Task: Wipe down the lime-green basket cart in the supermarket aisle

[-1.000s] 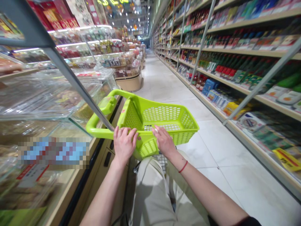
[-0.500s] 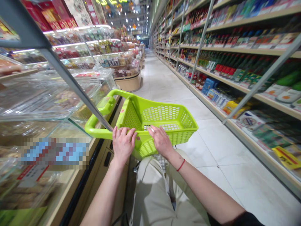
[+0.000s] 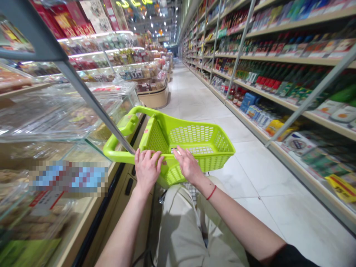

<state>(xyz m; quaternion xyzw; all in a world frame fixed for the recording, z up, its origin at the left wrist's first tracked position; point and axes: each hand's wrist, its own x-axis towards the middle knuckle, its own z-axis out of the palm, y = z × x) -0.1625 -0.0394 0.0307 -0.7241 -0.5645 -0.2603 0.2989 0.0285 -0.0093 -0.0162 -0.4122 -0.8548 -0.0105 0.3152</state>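
A lime-green plastic shopping cart (image 3: pixel 191 157) with perforated basket walls stands crosswise in front of my legs. No goods show in its basket. My left hand (image 3: pixel 148 165) grips the near rim beside the cart's handle end, fingers curled over the edge. Further along that rim, my right hand (image 3: pixel 187 161) holds on more loosely, its fingers reaching over the top; the thumb's hold is partly hidden. A grey pole (image 3: pixel 91 100) slants from a dark grey loop at the upper left down to my left hand. Its lower end is hidden behind the fingers.
Glass-covered food bins (image 3: pixel 55 122) line the left, close to the cart's green handle (image 3: pixel 109 146). Packaged goods fill a tiered display (image 3: pixel 155 91) beyond. Shelves (image 3: pixel 278 89) of bottles and boxes run along the right. Between them stretches a tiled aisle (image 3: pixel 194 96).
The view has shifted slightly, so the bins and grey pole appear a little further right. Both hands keep their places on the cart's rim.
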